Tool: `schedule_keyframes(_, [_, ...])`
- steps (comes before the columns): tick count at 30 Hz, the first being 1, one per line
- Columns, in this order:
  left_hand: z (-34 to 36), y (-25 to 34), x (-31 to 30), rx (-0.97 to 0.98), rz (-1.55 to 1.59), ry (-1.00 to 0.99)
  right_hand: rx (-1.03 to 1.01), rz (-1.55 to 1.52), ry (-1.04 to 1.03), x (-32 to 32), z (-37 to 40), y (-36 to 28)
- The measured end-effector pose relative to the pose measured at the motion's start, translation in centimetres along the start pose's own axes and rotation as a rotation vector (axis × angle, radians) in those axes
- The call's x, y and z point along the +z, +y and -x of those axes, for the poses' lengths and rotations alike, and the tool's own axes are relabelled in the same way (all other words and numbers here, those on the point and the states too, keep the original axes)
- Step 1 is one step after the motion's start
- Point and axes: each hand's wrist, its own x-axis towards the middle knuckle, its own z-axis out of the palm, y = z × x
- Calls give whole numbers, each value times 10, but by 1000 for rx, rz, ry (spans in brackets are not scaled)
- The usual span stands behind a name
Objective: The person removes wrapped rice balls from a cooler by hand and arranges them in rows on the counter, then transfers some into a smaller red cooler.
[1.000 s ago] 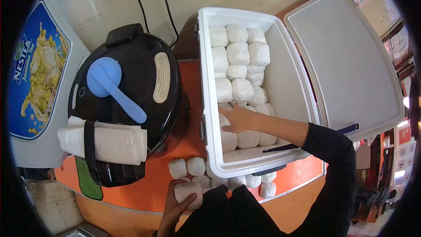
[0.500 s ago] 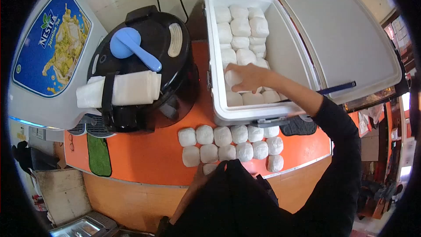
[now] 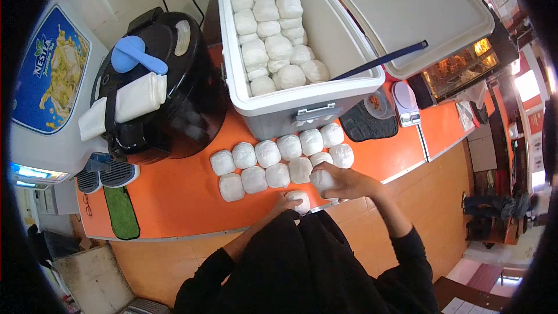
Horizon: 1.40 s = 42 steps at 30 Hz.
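Note:
My right hand (image 3: 350, 181) is closed around a white wrapped bundle (image 3: 322, 181), a rounded packet that looks paper-wrapped, just above the near right of the rows. Close by, my left hand (image 3: 283, 203) curls its fingers around another white wrapped bundle (image 3: 299, 201) at the table's front edge. Beyond both hands, two rows of similar wrapped bundles (image 3: 254, 179) lie on the orange table (image 3: 174, 203). Behind them stands an open white cooler box (image 3: 256, 104), its left side stacked with more bundles (image 3: 279, 47). What the wrappings contain is hidden.
A black rice cooker (image 3: 192, 99) stands left, with a blue scoop (image 3: 131, 55) and folded white wrappers (image 3: 136, 99) on it. A dark stick (image 3: 383, 59) crosses the cooler's rim. Right are the cooler lid (image 3: 418, 11), a black cloth (image 3: 372, 123) and a small scale (image 3: 406, 102).
My right hand has come out of the cooler toward me with a wrapped bundle. My left hand stays by the front edge. The view has shifted and turned.

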Motion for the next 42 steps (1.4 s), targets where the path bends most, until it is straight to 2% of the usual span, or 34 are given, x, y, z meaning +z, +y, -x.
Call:
schedule_keyframes(2, [-31, -27, 22, -146, 80, 329, 111, 132, 84, 48, -22, 51])
schedule_keyframes(3, [-55, -57, 18, -144, 83, 241, 176, 215, 176, 72, -31, 74])
schedule_keyframes(4, [-48, -57, 23, -144, 81, 237, 179, 214, 178, 96, -41, 99])
schedule_keyframes(6, [-32, -50, 33, -128, -108, 466, 145, 300, 548, 135, -53, 133])
schedule_keyframes(8, [-39, -74, 33, -167, -175, 500, 212, 289, 568, 148, -44, 123])
schedule_keyframes(10, [-35, -73, 29, -206, -241, 536, 258, 199, 705, 152, -38, 110])
schedule_keyframes(12, [-17, -47, 21, -229, 537, 136, 213, 233, 778, 156, -35, 111])
schedule_keyframes(13, [-23, -53, 18, -226, 535, 137, 171, 271, 849, 158, -33, 112])
schedule_keyframes(15, [-43, -72, 15, -76, 420, 70, 198, 271, 851, 160, -30, 115])
schedule_keyframes(16, [-46, -72, 18, -69, 423, 75, 224, 271, 851, 160, -29, 117])
schedule_keyframes(18, [-25, -35, 27, -201, 531, 140, 243, 240, 831, 159, -27, 118])
schedule_keyframes(21, [-8, -9, 27, -216, 565, 69, 270, 175, 745, 140, -22, 109])
schedule_keyframes(22, [-21, -20, 18, -207, 568, 74, 283, 145, 683, 132, -19, 106])
schedule_keyframes(23, [-45, -47, 2, -113, 325, -21, 265, 183, 660, 122, -15, 106])
schedule_keyframes(24, [-45, -32, -3, -18, 81, -114, 257, 189, 663, 105, -9, 96])
schedule_keyframes(25, [-32, -24, -3, 144, -5, -54, 288, 239, 524, 84, -3, 86])
schedule_keyframes(26, [11, 28, 3, 307, -91, 8, 318, 292, 386, 63, 2, 77])
schedule_keyframes(27, [33, 59, -4, 319, -88, 15, 171, 299, 393, 43, 6, 78])
schedule_keyframes(28, [53, 85, -20, 228, -176, -95, 140, 213, 314, 9, 18, 41])
schedule_keyframes(29, [67, 108, -35, 135, -263, -203, -5, 154, 302, -18, 26, 18])
schedule_keyframes(30, [74, 130, -48, 146, -256, -191, -178, 91, 342, -43, 35, -11])
schedule_keyframes(32, [82, 182, -68, 368, -461, -465, -389, 94, 345, -94, 47, -70])
schedule_keyframes(33, [93, 212, -73, 382, -459, -452, -410, 112, 351, -117, 44, -93])
schedule_keyframes(35, [114, 269, -80, 635, -300, -564, -450, 145, 477, -153, 20, -139])
schedule_keyframes(36, [105, 280, -82, 644, -301, -557, -586, 263, 480, -172, -8, -149])
schedule_keyframes(38, [83, 301, -80, 1238, 44, -366, -414, 592, 351, -204, -76, -163])
schedule_keyframes(39, [76, 311, -75, 1245, 37, -370, -346, 735, 277, -214, -120, -158])
schedule_keyframes(41, [63, 334, -61, 1107, 169, 137, -115, 880, 183, -220, -211, -137])
schedule_keyframes(42, [57, 348, -55, 1002, 239, 209, -49, 941, 169, -218, -244, -129])
